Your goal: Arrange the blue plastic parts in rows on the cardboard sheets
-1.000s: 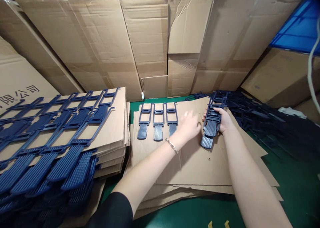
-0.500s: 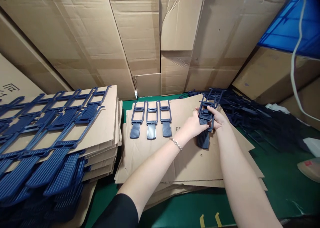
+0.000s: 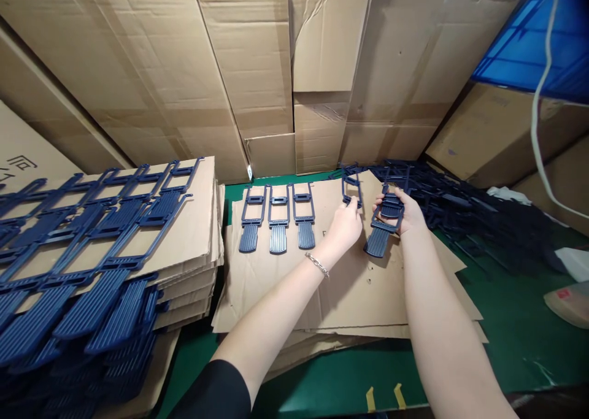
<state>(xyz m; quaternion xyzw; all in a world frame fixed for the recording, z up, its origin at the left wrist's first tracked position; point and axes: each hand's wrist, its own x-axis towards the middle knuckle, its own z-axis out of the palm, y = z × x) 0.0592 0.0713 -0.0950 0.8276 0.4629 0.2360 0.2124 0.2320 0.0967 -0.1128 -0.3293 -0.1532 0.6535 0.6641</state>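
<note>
Left hand (image 3: 348,224) pinching one dark-blue plastic frame (image 3: 352,187), right hand (image 3: 409,213) gripping more frames (image 3: 385,219), three laid in row on cardboard sheets (image 3: 294,290)

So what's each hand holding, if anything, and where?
Left hand: one blue part, near its frame's lower end. Right hand: stacked blue parts, by the frame sides.

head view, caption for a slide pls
Left hand and right hand hold dark blue rectangular plastic frames beside three similar ones on flat brown cardboard.
</note>
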